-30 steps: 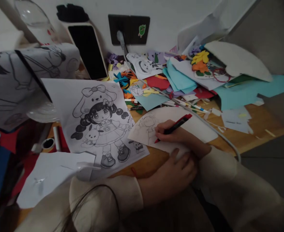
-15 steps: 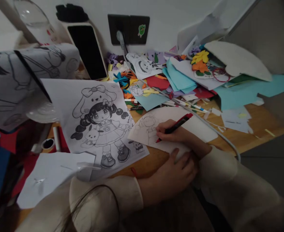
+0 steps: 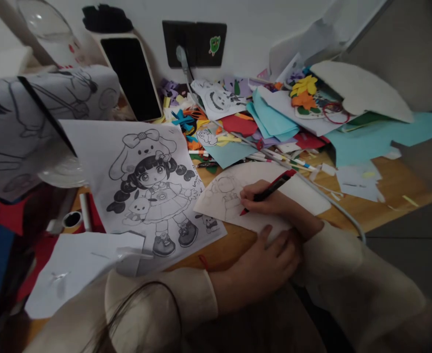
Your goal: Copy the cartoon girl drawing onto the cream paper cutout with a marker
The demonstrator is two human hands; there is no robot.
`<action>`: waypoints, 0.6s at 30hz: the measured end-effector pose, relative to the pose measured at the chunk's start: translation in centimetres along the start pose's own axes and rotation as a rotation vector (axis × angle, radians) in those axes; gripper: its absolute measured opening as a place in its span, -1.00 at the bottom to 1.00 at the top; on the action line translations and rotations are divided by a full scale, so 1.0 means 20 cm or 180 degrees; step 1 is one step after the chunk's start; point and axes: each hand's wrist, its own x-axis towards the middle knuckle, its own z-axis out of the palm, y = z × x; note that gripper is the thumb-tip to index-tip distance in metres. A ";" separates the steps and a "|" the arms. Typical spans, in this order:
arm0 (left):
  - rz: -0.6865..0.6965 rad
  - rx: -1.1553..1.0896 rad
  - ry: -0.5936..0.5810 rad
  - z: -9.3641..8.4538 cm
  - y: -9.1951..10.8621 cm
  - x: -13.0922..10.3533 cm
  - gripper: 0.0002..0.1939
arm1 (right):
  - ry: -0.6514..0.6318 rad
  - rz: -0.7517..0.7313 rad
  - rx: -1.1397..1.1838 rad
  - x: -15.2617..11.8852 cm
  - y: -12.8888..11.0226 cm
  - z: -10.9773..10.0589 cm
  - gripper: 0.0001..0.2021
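Note:
My right hand (image 3: 265,198) is closed around a red-and-black pen (image 3: 277,184), its tip at the sketch on a white fan-shaped paper (image 3: 296,184). The sketch is a faint figure with a head and a dress. Below it, my left hand (image 3: 263,262) lies flat with its fingers apart on the paper's near edge, close to my right wrist. Left of the fan-shaped paper, a printed drawing (image 3: 101,142) of a braided girl in a dog-eared hat lies on the table, partly under that paper's left tip.
Coloured paper scraps (image 3: 238,127) and several markers pile up along the wall. A grey cable (image 3: 329,198) runs across the fan-shaped paper from the wall socket (image 3: 201,44). A bottle (image 3: 131,73) stands behind the printed drawing; a tape roll (image 3: 72,221) sits at left.
My right hand and the pen have shifted slightly to the right, and the pen tip now sits just off its former spot. My left hand has stayed in place.

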 end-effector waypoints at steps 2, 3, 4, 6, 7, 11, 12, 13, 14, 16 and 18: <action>-0.0004 0.0016 0.0023 0.00 0.00 0.00 -0.57 | 0.0024 0.0009 -0.0007 0.00 -0.01 -0.01 -0.72; -0.0004 0.0026 0.0013 0.00 0.00 0.00 -0.57 | 0.0034 0.0018 -0.0010 0.00 -0.01 -0.01 -0.72; 0.0002 0.0032 -0.0002 0.00 0.00 0.00 -0.56 | 0.0038 0.0034 -0.0017 0.00 -0.01 -0.01 -0.72; 0.0005 0.0028 -0.0040 0.00 0.00 0.00 -0.56 | 0.0029 0.0068 -0.0048 0.00 -0.01 -0.02 -0.71; 0.0007 0.0019 -0.0051 -0.01 0.00 0.00 -0.56 | 0.0024 0.0075 -0.0067 0.00 -0.01 -0.02 -0.72; 0.0030 -0.0020 -0.0041 0.00 0.00 0.00 -0.56 | 0.0025 0.0069 -0.0051 0.00 -0.01 -0.03 -0.72; 0.0037 -0.0027 -0.0040 0.00 0.00 0.00 -0.56 | 0.0025 0.0080 -0.0033 -0.01 0.00 -0.03 -0.72; 0.0039 -0.0033 -0.0040 0.00 0.00 0.00 -0.56 | 0.0021 0.0094 -0.0024 -0.01 0.00 -0.03 -0.72; 0.0039 -0.0038 -0.0040 0.00 0.00 0.00 -0.56 | 0.0016 0.0109 -0.0023 -0.01 0.00 -0.03 -0.73; 0.0038 -0.0043 -0.0027 0.01 0.00 0.00 -0.56 | 0.0007 0.0133 -0.0032 -0.01 0.00 -0.04 -0.73; 0.0028 -0.0033 -0.0014 0.00 0.00 0.00 -0.56 | 0.0002 0.0154 -0.0037 -0.02 -0.01 -0.04 -0.73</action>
